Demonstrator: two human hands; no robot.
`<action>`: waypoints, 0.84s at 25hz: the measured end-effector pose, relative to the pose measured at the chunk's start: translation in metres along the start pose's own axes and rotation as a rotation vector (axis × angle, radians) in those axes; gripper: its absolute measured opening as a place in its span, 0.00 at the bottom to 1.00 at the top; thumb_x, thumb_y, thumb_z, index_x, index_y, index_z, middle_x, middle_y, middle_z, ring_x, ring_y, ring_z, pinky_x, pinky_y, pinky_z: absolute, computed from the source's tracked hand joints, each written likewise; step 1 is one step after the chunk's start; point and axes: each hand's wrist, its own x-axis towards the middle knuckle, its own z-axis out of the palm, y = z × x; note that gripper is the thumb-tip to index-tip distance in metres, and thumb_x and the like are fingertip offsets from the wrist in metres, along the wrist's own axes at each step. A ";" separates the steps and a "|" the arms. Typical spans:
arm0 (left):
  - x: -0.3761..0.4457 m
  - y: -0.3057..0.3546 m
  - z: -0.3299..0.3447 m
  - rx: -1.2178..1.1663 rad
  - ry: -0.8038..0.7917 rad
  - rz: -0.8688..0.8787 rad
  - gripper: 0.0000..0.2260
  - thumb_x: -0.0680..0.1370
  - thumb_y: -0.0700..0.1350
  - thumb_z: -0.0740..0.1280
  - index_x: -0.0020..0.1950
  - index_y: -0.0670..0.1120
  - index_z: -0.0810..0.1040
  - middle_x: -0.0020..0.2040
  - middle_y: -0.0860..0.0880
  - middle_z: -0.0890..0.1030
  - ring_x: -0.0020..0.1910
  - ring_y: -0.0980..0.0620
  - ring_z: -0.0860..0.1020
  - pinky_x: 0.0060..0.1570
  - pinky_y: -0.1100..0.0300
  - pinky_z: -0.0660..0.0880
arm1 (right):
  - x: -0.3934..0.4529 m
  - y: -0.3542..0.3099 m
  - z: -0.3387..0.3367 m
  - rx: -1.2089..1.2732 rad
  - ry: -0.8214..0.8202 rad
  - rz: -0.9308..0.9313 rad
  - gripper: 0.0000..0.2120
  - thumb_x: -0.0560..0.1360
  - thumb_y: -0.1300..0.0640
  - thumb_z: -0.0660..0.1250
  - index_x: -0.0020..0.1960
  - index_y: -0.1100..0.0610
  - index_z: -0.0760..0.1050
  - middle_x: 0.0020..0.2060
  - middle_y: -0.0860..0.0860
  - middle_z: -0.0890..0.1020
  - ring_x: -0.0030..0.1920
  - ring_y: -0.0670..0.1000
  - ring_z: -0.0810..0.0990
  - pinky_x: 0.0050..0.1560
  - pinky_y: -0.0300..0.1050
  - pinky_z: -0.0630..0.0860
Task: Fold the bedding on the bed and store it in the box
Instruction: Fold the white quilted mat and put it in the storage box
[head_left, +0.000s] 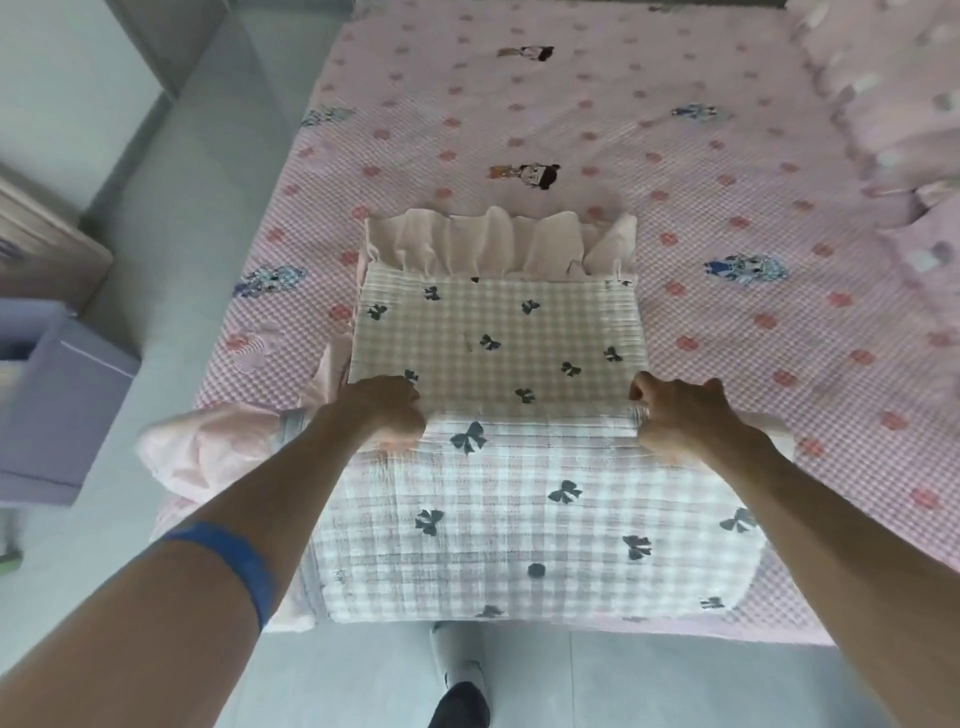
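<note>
Head view: the folded grey-and-white checked quilt with dark bow prints and a pink ruffled edge (493, 338) lies at lower centre of the frame on the pink patterned bed (727, 171). Left hand (387, 410) and right hand (680, 410) each close their grip on the quilt's fold. A lavender storage box (62, 410) sits on the floor at the left edge of the frame.

The grey-and-white checked blanket with dark bows (519, 493) is soft, crinkled matt cloth, its pale pink frill (498, 241) smooth fabric. The pink patterned bedsheet (571, 130) looks waffle-textured. The lilac storage box (62, 410) appears matt.
</note>
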 end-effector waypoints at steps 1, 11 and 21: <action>0.031 -0.002 -0.008 0.005 -0.039 0.000 0.08 0.65 0.37 0.62 0.42 0.44 0.75 0.50 0.47 0.80 0.50 0.49 0.78 0.52 0.52 0.77 | 0.031 -0.001 -0.004 0.004 -0.040 0.014 0.23 0.72 0.59 0.62 0.66 0.51 0.65 0.49 0.47 0.81 0.49 0.51 0.78 0.64 0.58 0.63; 0.246 -0.009 0.038 0.160 0.085 -0.025 0.11 0.73 0.43 0.64 0.54 0.46 0.76 0.49 0.49 0.79 0.48 0.48 0.77 0.57 0.48 0.71 | 0.230 0.003 0.089 -0.060 0.054 0.000 0.19 0.76 0.54 0.61 0.67 0.51 0.67 0.51 0.48 0.81 0.53 0.52 0.77 0.63 0.59 0.62; 0.176 0.033 0.170 0.059 0.355 -0.030 0.33 0.78 0.67 0.43 0.80 0.55 0.41 0.80 0.43 0.37 0.78 0.40 0.38 0.66 0.24 0.38 | 0.171 -0.030 0.198 0.227 0.278 -0.065 0.35 0.79 0.32 0.42 0.81 0.49 0.46 0.81 0.55 0.43 0.79 0.63 0.40 0.67 0.81 0.41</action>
